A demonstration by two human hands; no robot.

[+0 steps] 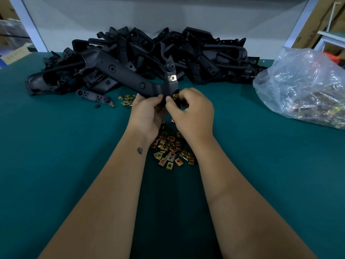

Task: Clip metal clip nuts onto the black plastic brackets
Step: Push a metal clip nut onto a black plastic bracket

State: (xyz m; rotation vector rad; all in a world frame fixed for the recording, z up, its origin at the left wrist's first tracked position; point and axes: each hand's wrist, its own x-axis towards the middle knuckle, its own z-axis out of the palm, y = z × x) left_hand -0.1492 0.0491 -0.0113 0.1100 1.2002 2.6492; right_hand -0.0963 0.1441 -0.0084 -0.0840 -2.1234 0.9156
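Here, in the head view, the only one given, both hands work over a green table [56, 165]. The left hand [147, 113] grips the lower end of a black plastic bracket [130, 75], fingers curled round it, holding it tilted up above the table with its long arm reaching toward the pile of brackets [186, 53] behind. The right hand [192, 111] pinches a metal clip nut [175, 96] between thumb and forefinger, right at the bracket's near edge. Whether it is fully seated I cannot tell, as the fingers cover most of it. Another clip nut [172, 78] already sits on the upper tab of the same bracket.

To my eye the step in hand is pressing this second nut home. Done well, that probably means keeping the left hand's hold firm so the bracket does not twist, sliding the nut straight along the tab and not at an angle, and pushing until its hole lines up with the hole in the plastic.

Loose clip nuts [171, 150] lie scattered on the table beneath the wrists, with a smaller cluster [127, 100] near the pile's front. A clear plastic bag [302, 85] holding what look like more nuts lies at the right.

No brand, label or readable writing shows on any part; a small dark mark sits on the left wrist, its shape unclear.
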